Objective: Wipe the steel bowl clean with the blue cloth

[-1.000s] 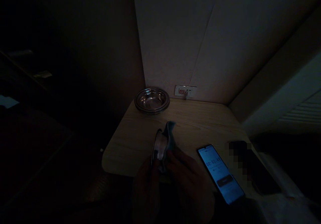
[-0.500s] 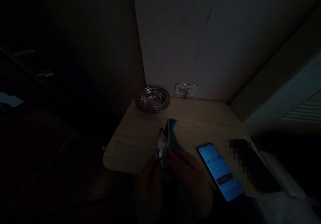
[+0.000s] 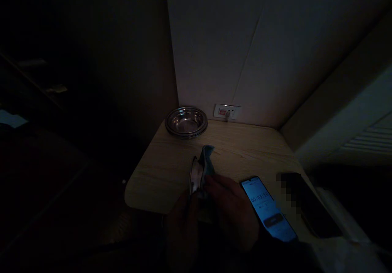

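In the dim head view, my left hand [image 3: 182, 224] grips the near edge of a shiny metal bowl [image 3: 195, 178], which is tipped up on its side above the wooden table. My right hand [image 3: 231, 207] is closed on a blue-green cloth [image 3: 207, 165] and presses it against the bowl's right-hand side. The cloth's upper end sticks up past the bowl. Darkness hides part of the fingers of both hands. Farther back on the table sits a stack of metal bowls [image 3: 186, 122], apart from my hands.
The pale wooden table [image 3: 245, 144] meets a wall with a socket and red switch [image 3: 226, 112]. To the right of my right hand lies a lit phone [image 3: 266, 207] showing a timer. A dark phone-like slab [image 3: 315, 209], partly pixelated, lies beyond it.
The bowl and cloth have shifted slightly left in view, still held the same way. My right hand has moved a little upward. The stack of bowls stays put.
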Action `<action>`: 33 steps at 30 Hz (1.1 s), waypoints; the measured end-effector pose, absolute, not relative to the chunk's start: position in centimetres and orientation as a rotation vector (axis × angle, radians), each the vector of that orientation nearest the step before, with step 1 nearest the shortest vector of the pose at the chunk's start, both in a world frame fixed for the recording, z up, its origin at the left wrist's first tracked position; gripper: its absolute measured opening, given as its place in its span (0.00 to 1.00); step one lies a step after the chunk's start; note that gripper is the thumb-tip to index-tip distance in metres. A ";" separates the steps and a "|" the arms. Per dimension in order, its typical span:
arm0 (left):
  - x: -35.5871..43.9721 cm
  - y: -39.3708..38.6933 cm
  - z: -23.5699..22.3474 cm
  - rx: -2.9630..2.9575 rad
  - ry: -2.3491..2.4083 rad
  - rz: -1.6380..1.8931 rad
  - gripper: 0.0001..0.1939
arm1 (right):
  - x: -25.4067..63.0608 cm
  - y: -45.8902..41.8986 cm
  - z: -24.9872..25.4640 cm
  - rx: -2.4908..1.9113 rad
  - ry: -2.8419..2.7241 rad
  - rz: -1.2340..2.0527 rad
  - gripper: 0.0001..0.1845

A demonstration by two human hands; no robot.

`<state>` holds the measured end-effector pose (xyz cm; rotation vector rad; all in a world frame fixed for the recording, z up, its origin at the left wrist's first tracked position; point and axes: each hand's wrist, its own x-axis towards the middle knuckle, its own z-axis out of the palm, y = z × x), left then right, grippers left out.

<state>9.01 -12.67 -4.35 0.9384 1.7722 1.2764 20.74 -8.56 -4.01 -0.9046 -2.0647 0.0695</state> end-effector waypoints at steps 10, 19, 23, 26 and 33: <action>8.5 -12.4 -4.3 0.927 1.788 1.322 0.20 | 20.3 -8.7 -4.0 -0.924 -2.090 -0.021 0.18; 8.4 -12.7 -4.6 0.952 1.792 1.309 0.20 | 20.3 -8.4 -3.6 -0.883 -2.126 0.031 0.15; 8.2 -12.8 -4.9 0.967 1.723 1.289 0.20 | 20.1 -8.2 -3.6 -0.846 -2.104 0.098 0.16; 8.3 -12.7 -5.1 0.916 1.793 1.289 0.20 | 19.7 -8.2 -3.7 -0.876 -2.060 0.133 0.16; 8.7 -13.2 -5.5 0.877 1.870 1.290 0.19 | 20.4 -5.3 -4.0 -0.981 -1.954 0.442 0.14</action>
